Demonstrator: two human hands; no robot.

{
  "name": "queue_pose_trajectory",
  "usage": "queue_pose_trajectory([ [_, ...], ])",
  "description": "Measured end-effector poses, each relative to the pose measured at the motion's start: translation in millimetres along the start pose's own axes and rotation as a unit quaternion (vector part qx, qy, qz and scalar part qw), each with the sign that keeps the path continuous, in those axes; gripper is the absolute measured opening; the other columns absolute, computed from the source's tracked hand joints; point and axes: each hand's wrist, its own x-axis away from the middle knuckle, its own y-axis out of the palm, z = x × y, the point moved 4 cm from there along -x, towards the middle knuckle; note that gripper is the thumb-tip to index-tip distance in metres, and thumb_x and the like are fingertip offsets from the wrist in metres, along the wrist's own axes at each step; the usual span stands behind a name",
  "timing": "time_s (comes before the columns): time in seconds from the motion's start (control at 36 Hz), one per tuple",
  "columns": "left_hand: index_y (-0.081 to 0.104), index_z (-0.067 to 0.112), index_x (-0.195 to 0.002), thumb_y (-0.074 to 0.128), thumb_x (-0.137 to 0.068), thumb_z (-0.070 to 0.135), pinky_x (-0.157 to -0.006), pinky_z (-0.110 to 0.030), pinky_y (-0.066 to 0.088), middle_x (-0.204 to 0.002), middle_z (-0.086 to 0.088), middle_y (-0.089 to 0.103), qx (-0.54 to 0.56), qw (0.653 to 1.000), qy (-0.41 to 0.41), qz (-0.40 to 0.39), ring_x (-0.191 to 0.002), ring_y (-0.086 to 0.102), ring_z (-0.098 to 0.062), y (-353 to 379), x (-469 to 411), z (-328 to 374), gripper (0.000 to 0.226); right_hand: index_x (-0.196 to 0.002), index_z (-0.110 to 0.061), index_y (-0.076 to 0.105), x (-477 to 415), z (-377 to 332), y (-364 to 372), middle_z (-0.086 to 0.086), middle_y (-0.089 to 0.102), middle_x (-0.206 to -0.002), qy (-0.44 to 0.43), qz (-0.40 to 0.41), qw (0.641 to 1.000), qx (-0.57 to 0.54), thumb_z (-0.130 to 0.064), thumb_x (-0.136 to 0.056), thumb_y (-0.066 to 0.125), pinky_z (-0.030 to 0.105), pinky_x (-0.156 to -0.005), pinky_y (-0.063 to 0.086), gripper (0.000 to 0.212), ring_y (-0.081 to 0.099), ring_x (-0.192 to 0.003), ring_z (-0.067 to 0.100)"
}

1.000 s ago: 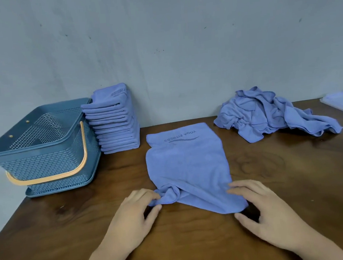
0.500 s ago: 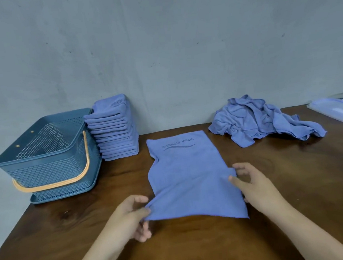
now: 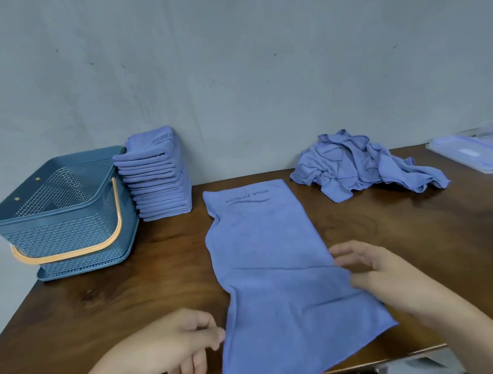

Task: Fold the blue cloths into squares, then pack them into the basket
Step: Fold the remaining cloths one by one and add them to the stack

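A blue cloth (image 3: 275,273) lies spread out lengthwise down the middle of a dark brown wooden worktop (image 3: 116,303). Its far end bears upside-down printed lettering, and its near end hangs over the worktop's front edge. The person's left-hand grip (image 3: 175,346) rests on the worktop against the cloth's left edge, close to the near end. Its fingers are loosely curled and one fingertip meets the fabric, but it is not possible to tell whether it pinches the edge or only touches it. The right-hand grip (image 3: 388,276) is released, with the fingers spread and slightly blurred, lying over the cloth's right edge about halfway along. At the back left, a tall stack of folded blue cloths (image 3: 156,179) stands against the wall (image 3: 230,70), with neat folded edges facing forward. Just beside the stack, at the worktop's left corner, sits a dark blue perforated plastic basket (image 3: 65,227). Its orange handle (image 3: 116,209) is lowered against the near side, and no cloth is visible inside it. At the back right, well apart from the spread cloth, lies a rumpled heap of unfolded blue cloths (image 3: 361,166). Beyond the heap, at the far right edge, there is a clear plastic lid or tray (image 3: 478,153).
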Motion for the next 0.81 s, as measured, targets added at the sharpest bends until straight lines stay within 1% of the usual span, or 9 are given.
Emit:
queue_pose_trajectory([
  [0.14,0.064,0.017,-0.097,0.053,-0.107,0.047,-0.052,-0.029,0.041,-0.075,-0.008,0.076,-0.011,0.985,0.024,0.173,-0.059,0.065,-0.02,-11,-24,6,0.034,-0.111,-0.063,0.058,-8,2,-8,-0.036,0.065,-0.109,0.007,0.077,0.977,0.2,-0.045,-0.093,0.065,0.031,-0.08,0.056,0.026,0.066,-0.084,0.001],
  [0.31,0.063,0.032,-0.093,0.057,-0.104,0.039,-0.059,-0.032,0.046,-0.068,0.01,0.064,-0.062,0.939,0.082,0.329,-0.057,0.057,-0.008,-16,-53,24,0.014,-0.112,-0.054,0.066,-41,-6,6,-0.028,0.07,-0.106,-0.021,0.083,0.977,0.193,-0.039,-0.099,0.059,0.03,-0.078,0.059,0.02,0.068,-0.086,-0.004],
  [0.42,0.058,0.037,-0.107,0.058,-0.104,0.037,-0.073,-0.034,0.057,-0.084,0.01,0.067,-0.079,0.922,0.089,0.368,-0.074,0.065,-0.006,-31,-77,39,0.003,-0.118,-0.05,0.067,-75,-18,12,-0.029,0.065,-0.107,-0.057,0.083,0.975,0.197,-0.033,-0.1,0.059,0.03,-0.084,0.057,0.025,0.065,-0.098,-0.002],
  [0.5,0.057,0.031,-0.122,0.057,-0.103,0.038,-0.082,-0.034,0.057,-0.105,0.011,0.063,-0.078,0.908,0.081,0.403,-0.092,0.064,-0.006,-54,-100,43,0.02,-0.131,-0.039,0.065,-104,-27,16,-0.027,0.058,-0.107,-0.091,0.075,0.967,0.225,-0.028,-0.103,0.058,0.026,-0.085,0.049,0.031,0.057,-0.104,0.004],
  [0.61,0.051,0.022,-0.134,0.058,-0.102,0.04,-0.09,-0.04,0.055,-0.12,0.007,0.057,-0.071,0.885,0.057,0.456,-0.112,0.059,-0.018,-93,-130,40,0.037,-0.147,-0.027,0.057,-149,-27,20,-0.013,0.055,-0.146,-0.12,0.069,0.959,0.245,-0.027,-0.105,0.054,0.033,-0.103,0.048,0.042,0.049,-0.133,0.013],
  [0.69,0.043,0.014,-0.148,0.055,-0.104,0.044,-0.081,-0.038,0.052,-0.126,-0.003,0.065,0.007,0.886,0.01,0.463,-0.108,0.064,-0.021,-127,-154,39,0.055,-0.155,-0.02,0.049,-188,-26,24,-0.006,0.047,-0.158,-0.141,0.062,0.958,0.24,-0.024,-0.106,0.054,0.033,-0.113,0.042,0.048,0.042,-0.145,0.016],
  [0.72,0.048,0.01,-0.142,0.054,-0.105,0.044,-0.074,-0.036,0.048,-0.119,-0.005,0.067,0.021,0.889,-0.008,0.458,-0.102,0.065,-0.022,-137,-162,41,0.05,-0.156,-0.019,0.047,-202,-26,25,-0.004,0.044,-0.161,-0.144,0.063,0.957,0.243,-0.024,-0.107,0.053,0.034,-0.115,0.04,0.05,0.039,-0.148,0.017],
  [0.78,0.059,0.01,-0.1,0.052,-0.105,0.043,-0.064,-0.035,0.041,-0.092,-0.006,0.065,0.013,0.894,-0.02,0.447,-0.092,0.067,-0.028,-155,-183,46,0.034,-0.16,-0.017,0.041,-228,-24,25,0.0,0.037,-0.166,-0.14,0.07,0.955,0.252,-0.026,-0.109,0.051,0.036,-0.12,0.036,0.053,0.033,-0.153,0.019],
  [0.81,0.054,0.012,-0.083,0.052,-0.105,0.044,-0.059,-0.034,0.038,-0.08,-0.005,0.06,-0.001,0.897,-0.019,0.442,-0.083,0.066,-0.029,-162,-192,49,0.039,-0.161,-0.017,0.039,-240,-24,25,0.001,0.034,-0.169,-0.135,0.072,0.954,0.258,-0.028,-0.109,0.049,0.038,-0.122,0.033,0.054,0.029,-0.156,0.019],
])
